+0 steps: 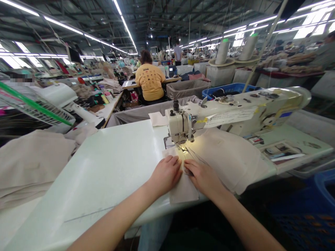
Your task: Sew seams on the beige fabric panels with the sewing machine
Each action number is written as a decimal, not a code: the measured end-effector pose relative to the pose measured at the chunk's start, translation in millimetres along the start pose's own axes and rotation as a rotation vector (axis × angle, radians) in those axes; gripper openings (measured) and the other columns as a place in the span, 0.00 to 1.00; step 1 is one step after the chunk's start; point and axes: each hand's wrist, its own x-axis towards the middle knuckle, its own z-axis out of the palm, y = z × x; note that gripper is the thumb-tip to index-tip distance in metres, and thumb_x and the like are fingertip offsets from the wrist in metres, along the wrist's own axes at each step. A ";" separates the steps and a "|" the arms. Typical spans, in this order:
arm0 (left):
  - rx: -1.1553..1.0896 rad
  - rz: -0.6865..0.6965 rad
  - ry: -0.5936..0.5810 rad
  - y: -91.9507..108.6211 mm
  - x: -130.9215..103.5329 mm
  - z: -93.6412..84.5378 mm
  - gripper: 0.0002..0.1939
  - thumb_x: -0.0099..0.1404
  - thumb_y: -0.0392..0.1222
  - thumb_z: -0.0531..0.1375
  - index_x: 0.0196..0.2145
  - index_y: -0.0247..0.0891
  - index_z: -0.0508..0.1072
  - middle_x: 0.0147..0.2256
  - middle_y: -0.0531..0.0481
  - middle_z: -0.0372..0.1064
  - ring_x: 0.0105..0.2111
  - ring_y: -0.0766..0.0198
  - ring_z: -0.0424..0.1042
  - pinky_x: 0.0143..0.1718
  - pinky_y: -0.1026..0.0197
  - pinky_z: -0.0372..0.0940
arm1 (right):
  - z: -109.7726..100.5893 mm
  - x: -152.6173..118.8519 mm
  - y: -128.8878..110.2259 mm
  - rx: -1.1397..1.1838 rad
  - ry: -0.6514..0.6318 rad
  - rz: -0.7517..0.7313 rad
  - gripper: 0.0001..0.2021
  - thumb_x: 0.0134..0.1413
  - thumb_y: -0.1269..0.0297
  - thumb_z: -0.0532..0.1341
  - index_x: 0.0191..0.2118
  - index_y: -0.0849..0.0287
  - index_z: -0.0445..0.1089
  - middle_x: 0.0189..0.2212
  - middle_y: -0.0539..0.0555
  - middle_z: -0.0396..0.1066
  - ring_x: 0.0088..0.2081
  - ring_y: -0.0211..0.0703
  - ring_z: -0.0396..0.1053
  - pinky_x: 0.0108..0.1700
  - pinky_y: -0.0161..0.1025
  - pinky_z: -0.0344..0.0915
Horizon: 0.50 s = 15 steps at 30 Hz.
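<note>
At the near edge of a pale work table [125, 157], the head view is showing two bare hands working directly in front of a sewing machine [235, 104]. A light-coloured fabric strip [184, 191] is lying flat between and beneath the hands, extending from the needle area to the table's near edge. Yellowish light is falling on the cloth around the needle.

The left hand [169, 172] is resting on the strip with bent fingers, its fingertips facing the other hand. Whether these fingers are pinching the cloth or only pressing it is not discernible. The right hand [200, 174] is bearing on the cloth just beside it, thumb and fingers curled inward. A small dark object is showing under the curled fingers; its identity, and whether the hand is grasping it, are not discernible.

To the right of the strip, a larger fabric panel [230, 157] is spreading under the machine arm and hanging over the table edge. Beyond the needle end, a small fabric piece [157, 119] is lying near the far edge. Stacked fabric [31, 167] is lying to the left of the table. Behind the machine, a blue crate [232, 89] is standing, and two thread cones [222, 52] are rising above it. Farther back, a person in a yellow shirt [150, 78] is sitting at another workstation, facing away.
</note>
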 end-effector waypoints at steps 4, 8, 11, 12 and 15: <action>0.033 -0.012 0.023 -12.3 9.4 0.8 0.11 0.72 0.40 0.54 0.48 0.36 0.71 0.46 0.41 0.71 0.48 0.50 0.69 0.46 0.50 0.70 | -3.1 13.9 2.2 -0.005 0.009 0.004 0.16 0.63 0.72 0.56 0.53 0.56 0.73 0.58 0.56 0.71 0.52 0.49 0.74 0.52 0.42 0.69; 0.062 -0.015 0.047 -27.2 21.9 1.0 0.11 0.73 0.41 0.54 0.46 0.36 0.72 0.46 0.41 0.71 0.47 0.51 0.69 0.46 0.50 0.70 | -3.4 31.1 5.3 -0.024 0.025 -0.014 0.13 0.64 0.71 0.56 0.50 0.56 0.74 0.56 0.56 0.72 0.51 0.49 0.74 0.49 0.41 0.69; 0.069 -0.012 0.055 -35.9 30.2 0.0 0.10 0.72 0.41 0.55 0.45 0.36 0.73 0.46 0.41 0.72 0.47 0.52 0.69 0.47 0.51 0.69 | -3.7 40.4 6.9 -0.031 0.025 0.005 0.13 0.65 0.70 0.57 0.50 0.55 0.74 0.57 0.54 0.72 0.50 0.48 0.74 0.47 0.40 0.68; 0.070 -0.010 0.048 -37.4 31.8 -0.5 0.09 0.72 0.41 0.55 0.45 0.36 0.73 0.46 0.41 0.72 0.47 0.52 0.70 0.47 0.51 0.69 | -4.1 41.7 7.1 -0.030 0.024 0.012 0.13 0.65 0.70 0.57 0.50 0.55 0.74 0.58 0.54 0.71 0.50 0.47 0.74 0.47 0.39 0.68; 0.067 -0.025 0.033 -35.7 30.9 -1.2 0.10 0.71 0.39 0.55 0.47 0.35 0.72 0.48 0.40 0.72 0.49 0.51 0.70 0.49 0.50 0.70 | -5.9 38.1 6.9 -0.022 0.026 0.015 0.13 0.64 0.71 0.58 0.50 0.54 0.74 0.58 0.52 0.71 0.50 0.46 0.74 0.47 0.38 0.67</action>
